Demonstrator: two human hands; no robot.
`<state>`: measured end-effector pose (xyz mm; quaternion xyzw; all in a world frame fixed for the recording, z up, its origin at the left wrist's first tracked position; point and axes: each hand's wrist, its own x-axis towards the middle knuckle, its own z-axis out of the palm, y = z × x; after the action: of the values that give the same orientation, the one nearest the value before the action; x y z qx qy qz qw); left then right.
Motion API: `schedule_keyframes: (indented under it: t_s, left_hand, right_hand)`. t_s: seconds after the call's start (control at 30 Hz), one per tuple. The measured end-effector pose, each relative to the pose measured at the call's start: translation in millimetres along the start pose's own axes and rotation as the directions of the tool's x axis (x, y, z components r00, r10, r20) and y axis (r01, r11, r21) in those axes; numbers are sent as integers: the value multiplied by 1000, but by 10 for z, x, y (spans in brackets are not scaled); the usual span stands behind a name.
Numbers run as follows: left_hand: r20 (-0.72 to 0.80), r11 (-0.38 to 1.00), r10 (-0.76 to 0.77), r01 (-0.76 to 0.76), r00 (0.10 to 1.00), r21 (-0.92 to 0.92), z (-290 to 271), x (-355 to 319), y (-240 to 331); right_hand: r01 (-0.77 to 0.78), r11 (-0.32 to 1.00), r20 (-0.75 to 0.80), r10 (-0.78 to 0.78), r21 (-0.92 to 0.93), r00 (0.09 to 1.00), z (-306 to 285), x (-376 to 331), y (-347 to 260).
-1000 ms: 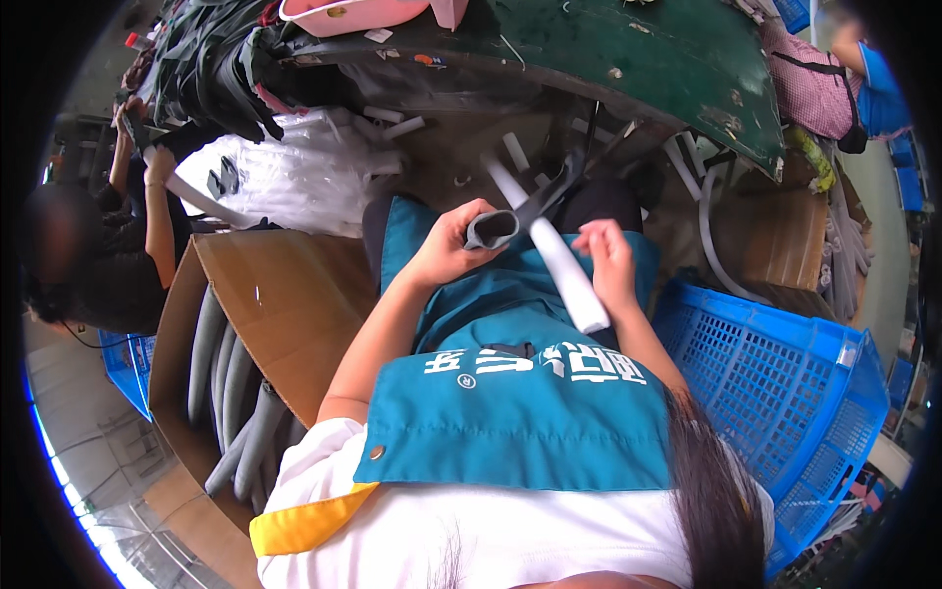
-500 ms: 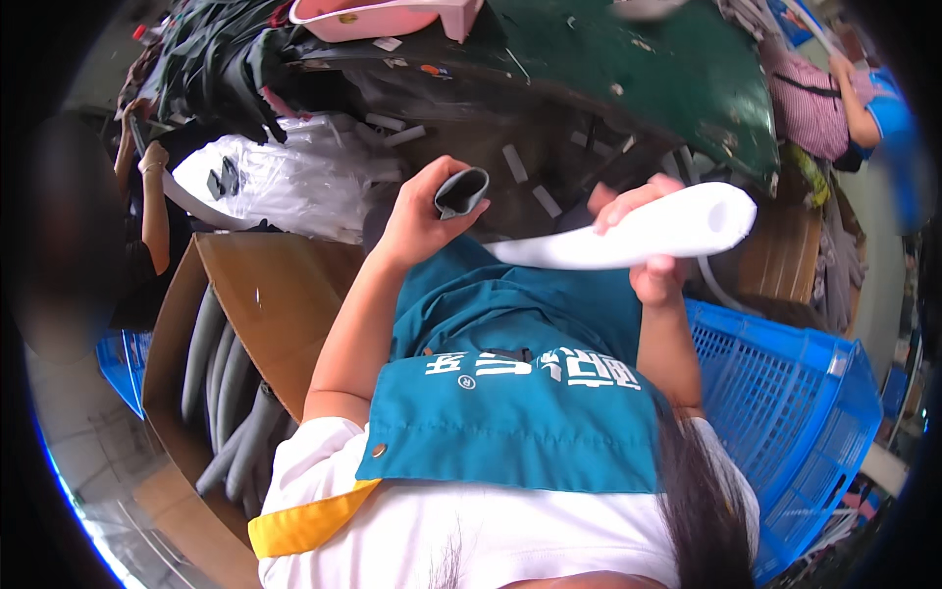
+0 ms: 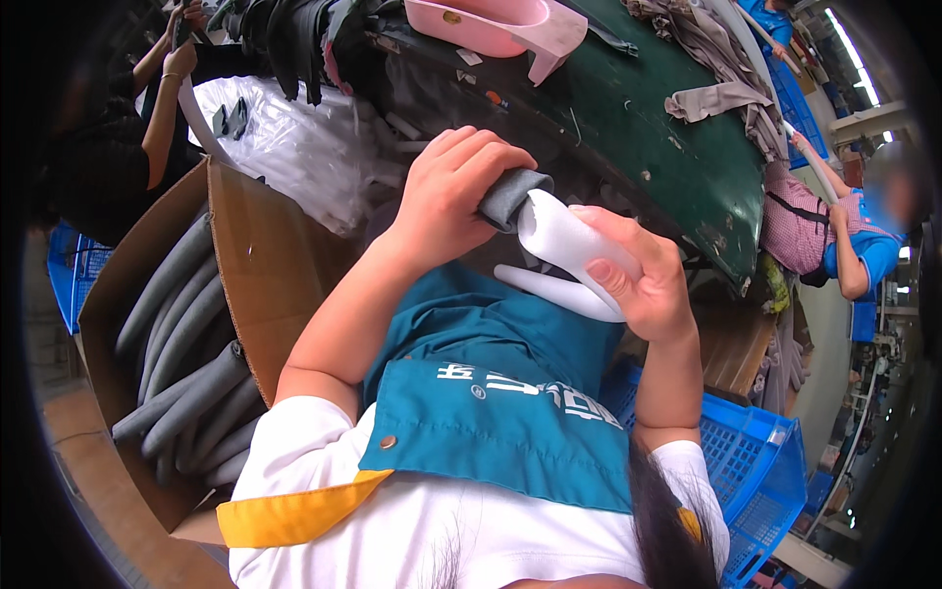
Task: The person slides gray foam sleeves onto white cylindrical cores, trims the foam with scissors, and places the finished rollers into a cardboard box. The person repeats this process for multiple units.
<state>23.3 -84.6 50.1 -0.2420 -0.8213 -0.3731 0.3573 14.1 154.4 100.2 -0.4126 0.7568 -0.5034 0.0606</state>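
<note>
Closed around a dark grey fabric sleeve [image 3: 512, 199], my left hand [image 3: 446, 191] is raised in front of my lap, the sleeve's end poking out toward the right. My right hand [image 3: 648, 280] grips a white foam tube [image 3: 562, 239], thumb on the near side. The tube's end meets the sleeve's end; whether it has entered the opening I cannot tell. A further white length [image 3: 554, 293], apparently the same tube bent back, hangs below my right hand over the teal apron [image 3: 471, 314].
At my left stands a cardboard box [image 3: 280, 260] of long grey tubes [image 3: 182, 324]. Ahead are clear plastic wrapping [image 3: 304, 147] and a green table [image 3: 677, 157] bearing a pink tub [image 3: 491, 29]. A blue crate [image 3: 746, 461] sits at my right. Other people work at both sides.
My right hand has brought the white tube left and turned its end toward the sleeve. The left hand has turned the sleeve rightward to meet it. The whole view has also shifted.
</note>
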Motion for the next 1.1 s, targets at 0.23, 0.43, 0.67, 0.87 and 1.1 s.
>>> schedule_keyframes:
  t_s: [0.23,0.43,0.67,0.87,1.1]
  left_hand:
    - [148,986,113,-129,982,102,-113,107,-20]
    - [234,973,211,-226,949,37,-90,171,-82]
    - [127,944,259,-279,957,178,147,144,-88]
    - [206,959,252,-272,946,74,123,156,-62]
    - [522,924,351,-377,778,-61,-37,284,-113]
  right_hand:
    - [-346,892,129,322,292,938,-48,2,16]
    - [-468,642,201,446,608,872,-134,26,119]
    - [-444,495,202,467,747,861,-65,1,123]
    - [-474,577,154,516,665,843,9,-38,233]
    - [-449,718,102,472,532,876,95,-83,253]
